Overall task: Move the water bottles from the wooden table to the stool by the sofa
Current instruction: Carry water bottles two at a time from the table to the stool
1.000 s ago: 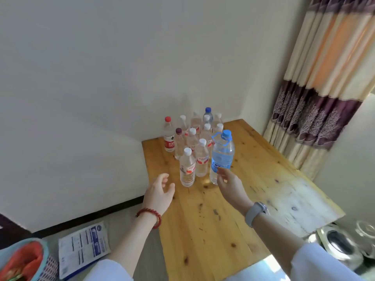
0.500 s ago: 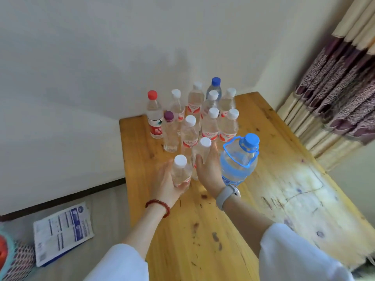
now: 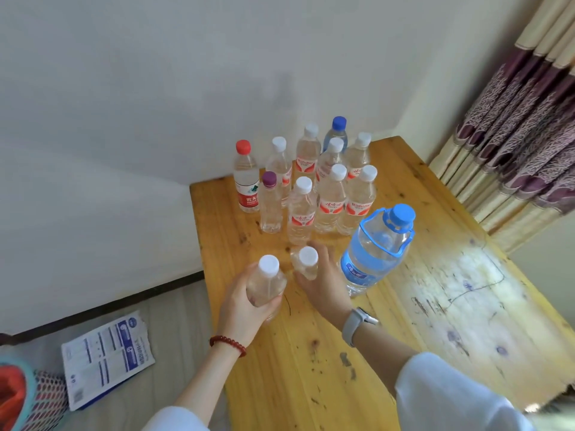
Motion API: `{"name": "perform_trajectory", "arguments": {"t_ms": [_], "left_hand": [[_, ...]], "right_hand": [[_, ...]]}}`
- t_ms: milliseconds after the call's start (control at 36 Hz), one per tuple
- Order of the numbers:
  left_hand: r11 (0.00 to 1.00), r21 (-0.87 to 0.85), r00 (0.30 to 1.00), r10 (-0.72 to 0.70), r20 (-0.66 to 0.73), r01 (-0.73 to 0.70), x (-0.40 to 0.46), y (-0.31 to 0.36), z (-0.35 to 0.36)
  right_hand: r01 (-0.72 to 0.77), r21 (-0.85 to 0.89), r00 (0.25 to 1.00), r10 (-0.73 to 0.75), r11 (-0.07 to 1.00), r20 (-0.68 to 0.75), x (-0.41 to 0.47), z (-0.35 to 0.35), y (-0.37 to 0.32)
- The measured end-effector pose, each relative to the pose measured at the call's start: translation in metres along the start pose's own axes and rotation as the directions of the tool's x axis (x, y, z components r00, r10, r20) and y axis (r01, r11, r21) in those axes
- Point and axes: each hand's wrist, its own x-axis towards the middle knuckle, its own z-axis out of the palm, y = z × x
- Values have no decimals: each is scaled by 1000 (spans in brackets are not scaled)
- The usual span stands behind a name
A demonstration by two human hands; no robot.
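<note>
Several clear water bottles stand clustered at the far end of the wooden table, among them a red-capped bottle and a purple-capped one. A large bottle with a blue cap and handle stands nearer, on the right. My left hand grips a small white-capped bottle lifted off the table and tilted toward me. My right hand is wrapped around a second white-capped bottle, whose body is mostly hidden by my fingers. Neither stool nor sofa is in view.
A white wall rises just behind and left of the table. Patterned curtains hang at the right. On the floor to the left lie a printed blue and white packet and a mesh basket at the frame's edge.
Both hands have closed on the two nearest small bottles and drawn them toward me; the left one has lifted off the table. The view has come closer to the table.
</note>
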Motion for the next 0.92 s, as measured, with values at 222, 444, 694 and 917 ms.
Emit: {"name": "perform_trajectory", "arguments": {"t_ms": [222,444,694,917], "left_hand": [[982,-119,988,151,36,-146,-57,14,-33],[915,-301,915,340,216,-269,-125,65,-20],[837,-529,730,448,516,-140,-235,174,62],[788,-599,416,597,686,-144,-413,279,155]], "right_hand": [[-191,185,981,196,964,-7,-117,-22,1],[-253,324,908,339,912,-247,-240,-85,-11],[-141,300,739,302,944,-602,-369,-216,-23],[-52,501,257,497,864,-829,-531,-320,13]]}}
